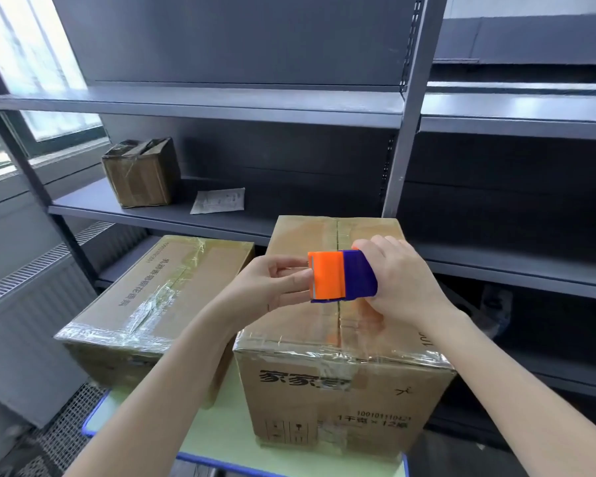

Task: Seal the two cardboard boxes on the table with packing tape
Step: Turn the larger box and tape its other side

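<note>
Two cardboard boxes stand on a pale green table (200, 438). The right box (341, 383) is taller, with its top flaps closed along a centre seam and shiny tape over its front edge. The left box (159, 297) is lower and has clear tape across its top. Above the right box's top, my right hand (396, 280) grips an orange and purple tape dispenser (343, 275). My left hand (272, 280) pinches at the dispenser's orange left end with thumb and fingers; whether it holds the tape end I cannot tell.
Dark grey metal shelving (241, 105) stands right behind the table. On a shelf at the back left sit a small taped cardboard box (140, 173) and a paper slip (219, 200). A radiator (31, 304) and window are to the left.
</note>
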`<move>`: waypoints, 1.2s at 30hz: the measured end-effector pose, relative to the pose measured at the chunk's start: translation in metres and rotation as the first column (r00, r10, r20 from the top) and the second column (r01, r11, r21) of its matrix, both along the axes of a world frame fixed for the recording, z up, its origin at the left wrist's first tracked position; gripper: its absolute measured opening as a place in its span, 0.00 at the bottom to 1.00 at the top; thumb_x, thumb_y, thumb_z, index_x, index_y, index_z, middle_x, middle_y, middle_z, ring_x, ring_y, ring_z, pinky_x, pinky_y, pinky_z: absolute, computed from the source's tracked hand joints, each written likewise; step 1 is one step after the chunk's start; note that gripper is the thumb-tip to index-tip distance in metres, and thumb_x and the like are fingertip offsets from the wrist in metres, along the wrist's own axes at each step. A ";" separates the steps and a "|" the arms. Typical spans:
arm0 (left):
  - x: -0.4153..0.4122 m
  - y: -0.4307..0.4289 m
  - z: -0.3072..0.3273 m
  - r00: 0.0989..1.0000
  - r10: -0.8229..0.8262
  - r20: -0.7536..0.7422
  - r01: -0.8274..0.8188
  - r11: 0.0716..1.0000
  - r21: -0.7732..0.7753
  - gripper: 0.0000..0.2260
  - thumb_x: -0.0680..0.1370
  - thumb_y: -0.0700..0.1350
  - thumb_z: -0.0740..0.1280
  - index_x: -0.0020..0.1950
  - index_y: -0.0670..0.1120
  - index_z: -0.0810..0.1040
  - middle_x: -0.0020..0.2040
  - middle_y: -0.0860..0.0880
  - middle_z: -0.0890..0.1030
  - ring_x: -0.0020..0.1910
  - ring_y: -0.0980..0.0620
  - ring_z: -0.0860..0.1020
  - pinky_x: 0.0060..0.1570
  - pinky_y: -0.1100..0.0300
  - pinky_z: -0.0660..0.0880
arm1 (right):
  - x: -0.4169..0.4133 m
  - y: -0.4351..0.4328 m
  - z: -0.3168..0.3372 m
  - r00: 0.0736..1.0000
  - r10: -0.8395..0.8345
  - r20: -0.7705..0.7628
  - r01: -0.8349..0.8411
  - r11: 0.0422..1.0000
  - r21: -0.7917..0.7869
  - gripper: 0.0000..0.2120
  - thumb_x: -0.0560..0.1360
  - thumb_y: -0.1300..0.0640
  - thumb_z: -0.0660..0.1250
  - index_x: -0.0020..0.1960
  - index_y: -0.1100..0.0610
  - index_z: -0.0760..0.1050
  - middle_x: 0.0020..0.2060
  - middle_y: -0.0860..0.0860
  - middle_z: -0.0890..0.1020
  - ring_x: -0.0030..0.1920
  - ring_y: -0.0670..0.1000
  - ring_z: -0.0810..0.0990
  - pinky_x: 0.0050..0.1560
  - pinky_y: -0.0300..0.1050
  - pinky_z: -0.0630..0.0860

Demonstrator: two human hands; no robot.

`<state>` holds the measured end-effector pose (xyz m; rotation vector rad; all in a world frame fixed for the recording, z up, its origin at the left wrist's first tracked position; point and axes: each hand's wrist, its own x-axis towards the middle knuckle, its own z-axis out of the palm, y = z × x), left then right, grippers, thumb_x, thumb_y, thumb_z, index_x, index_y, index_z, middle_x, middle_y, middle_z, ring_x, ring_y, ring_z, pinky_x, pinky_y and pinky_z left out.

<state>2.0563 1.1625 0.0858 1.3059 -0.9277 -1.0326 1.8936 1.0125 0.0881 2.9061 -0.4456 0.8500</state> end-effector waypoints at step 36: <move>-0.016 0.003 -0.015 0.899 0.399 -0.179 -0.379 0.916 0.136 0.05 0.78 0.40 0.65 0.47 0.38 0.78 0.33 0.46 0.79 0.28 0.58 0.75 0.30 0.68 0.75 | -0.002 0.036 0.006 0.963 -0.163 -0.216 0.150 0.986 -0.076 0.41 0.70 0.54 0.72 0.75 0.61 0.54 0.60 0.56 0.70 0.57 0.54 0.69 0.56 0.45 0.68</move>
